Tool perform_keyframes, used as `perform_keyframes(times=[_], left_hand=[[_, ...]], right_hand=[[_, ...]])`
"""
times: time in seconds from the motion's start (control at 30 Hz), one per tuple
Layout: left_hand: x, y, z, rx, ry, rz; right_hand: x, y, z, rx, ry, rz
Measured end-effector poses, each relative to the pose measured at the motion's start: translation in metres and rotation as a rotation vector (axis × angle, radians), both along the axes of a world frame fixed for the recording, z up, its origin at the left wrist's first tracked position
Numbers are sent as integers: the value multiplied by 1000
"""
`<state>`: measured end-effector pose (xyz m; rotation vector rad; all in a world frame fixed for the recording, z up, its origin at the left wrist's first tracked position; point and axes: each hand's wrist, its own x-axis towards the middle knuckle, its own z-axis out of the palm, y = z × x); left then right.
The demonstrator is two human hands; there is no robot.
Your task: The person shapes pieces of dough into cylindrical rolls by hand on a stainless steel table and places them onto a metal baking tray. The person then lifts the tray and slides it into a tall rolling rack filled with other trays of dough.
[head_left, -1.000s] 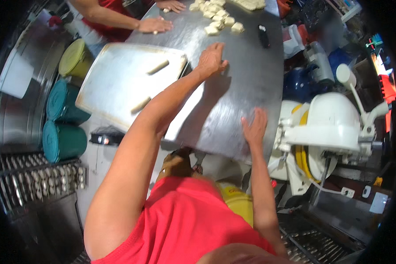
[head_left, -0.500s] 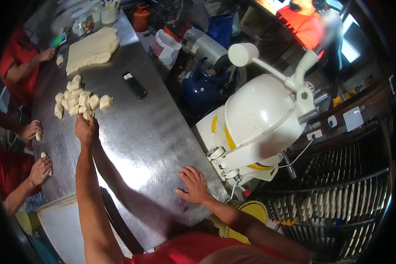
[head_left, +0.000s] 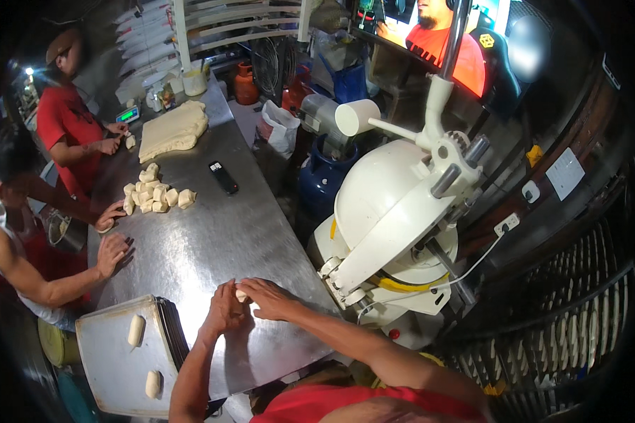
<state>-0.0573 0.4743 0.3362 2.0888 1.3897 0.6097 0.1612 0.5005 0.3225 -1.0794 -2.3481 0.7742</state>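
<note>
My left hand (head_left: 224,307) and my right hand (head_left: 267,299) meet near the table's front edge, fingers curled round a small piece of pale dough (head_left: 241,295). The steel table (head_left: 190,261) carries a pile of cut dough pieces (head_left: 159,199), a large slab of dough (head_left: 169,134) farther back and a black handheld device (head_left: 223,177). Left of my hands is a stack of baking trays (head_left: 108,352); on the top one lie two short dough rolls (head_left: 136,328), separated from each other.
Two co-workers (head_left: 67,134) (head_left: 21,261) work along the left side. A white machine (head_left: 388,190) stands against the right edge, with a blue gas cylinder (head_left: 321,180) behind it. Slatted racks (head_left: 543,331) fill the lower right. A screen (head_left: 437,53) hangs at top right.
My left hand has drawn back from the dough pile with a piece, and my right hand has come off the table surface to join it. The view has also shifted.
</note>
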Motion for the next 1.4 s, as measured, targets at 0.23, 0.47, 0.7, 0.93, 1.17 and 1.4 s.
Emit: perform_keyframes(times=[0.23,0.47,0.7,0.93,1.17,1.4], left_hand=[[-9,-45,-4,63,18,204],[-9,-192,-29,254,253,268],[-9,-84,-1,0,428,348],[0,-92,-24,80,344,423],[22,-148,9,-35,331,315],[-36,-140,24,34,130,96]], right_hand=[[14,7,38,-165,123,-60],[136,-135,-7,250,-176,15],[64,-67,14,198,-532,-68],[55,-88,0,119,-484,-154],[66,-131,29,37,-493,25],[96,-88,38,-138,-218,105]])
